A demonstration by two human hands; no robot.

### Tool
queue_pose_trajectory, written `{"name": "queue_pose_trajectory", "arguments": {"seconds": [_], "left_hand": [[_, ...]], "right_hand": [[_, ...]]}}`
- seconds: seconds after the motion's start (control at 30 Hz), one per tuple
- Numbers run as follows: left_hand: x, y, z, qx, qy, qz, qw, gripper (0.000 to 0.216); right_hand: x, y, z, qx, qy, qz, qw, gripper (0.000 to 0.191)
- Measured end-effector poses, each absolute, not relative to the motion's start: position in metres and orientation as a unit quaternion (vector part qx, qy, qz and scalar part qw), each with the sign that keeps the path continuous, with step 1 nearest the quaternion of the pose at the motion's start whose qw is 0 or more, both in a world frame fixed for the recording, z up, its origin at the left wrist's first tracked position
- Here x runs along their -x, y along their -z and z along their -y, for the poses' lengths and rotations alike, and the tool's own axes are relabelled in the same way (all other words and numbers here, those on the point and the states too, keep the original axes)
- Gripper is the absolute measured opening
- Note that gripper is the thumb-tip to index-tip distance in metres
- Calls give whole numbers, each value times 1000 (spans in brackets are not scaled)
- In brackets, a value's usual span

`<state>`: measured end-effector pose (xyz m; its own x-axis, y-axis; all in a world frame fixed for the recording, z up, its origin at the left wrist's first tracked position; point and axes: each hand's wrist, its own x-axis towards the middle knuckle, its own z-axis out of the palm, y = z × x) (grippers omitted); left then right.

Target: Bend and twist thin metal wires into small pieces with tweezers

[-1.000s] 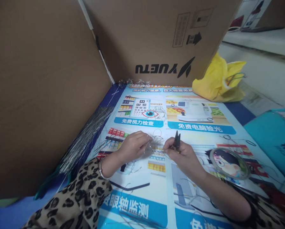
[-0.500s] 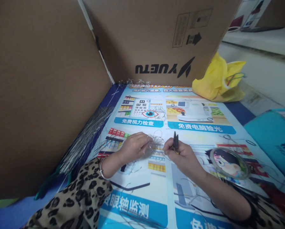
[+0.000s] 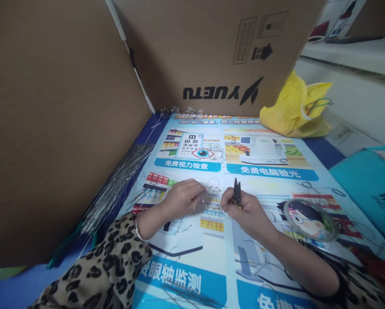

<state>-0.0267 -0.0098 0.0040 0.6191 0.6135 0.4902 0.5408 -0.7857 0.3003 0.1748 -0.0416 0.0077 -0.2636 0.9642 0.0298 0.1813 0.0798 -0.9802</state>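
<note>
Over the middle of the printed poster, my left hand pinches a piece of thin bent wire with small loops. My right hand is closed around a pair of small dark-jawed pliers, whose tips point up and away from me. The thumb and forefinger of that hand also meet at the right end of the wire piece. The pliers' handles are hidden in my palm. Fine details of the wire between the hands are too small to make out.
A bundle of straight wires lies at the left. A clear tape roll rests right of my right hand, among loose wires. Cardboard walls stand behind and left. A yellow bag and a turquoise box are at the right.
Both hands stay almost in place. The wire piece between them and the fingers of my left hand have shifted very slightly.
</note>
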Motion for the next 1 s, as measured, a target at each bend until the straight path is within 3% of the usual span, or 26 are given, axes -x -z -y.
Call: {"name": "queue_pose_trajectory", "arguments": {"seconds": [0.5, 0.77, 1.0], "left_hand": [[28, -5, 9, -898, -305, -309, 75, 15], [29, -2, 8, -897, -309, -307, 81, 15], [30, -2, 8, -899, -278, -315, 119, 16]], "right_hand": [[-173, -13, 42, 464, -500, 612, 401, 3], [-172, -9, 44, 483, -467, 654, 347, 20], [-172, -12, 44, 481, -459, 661, 347, 9]]}}
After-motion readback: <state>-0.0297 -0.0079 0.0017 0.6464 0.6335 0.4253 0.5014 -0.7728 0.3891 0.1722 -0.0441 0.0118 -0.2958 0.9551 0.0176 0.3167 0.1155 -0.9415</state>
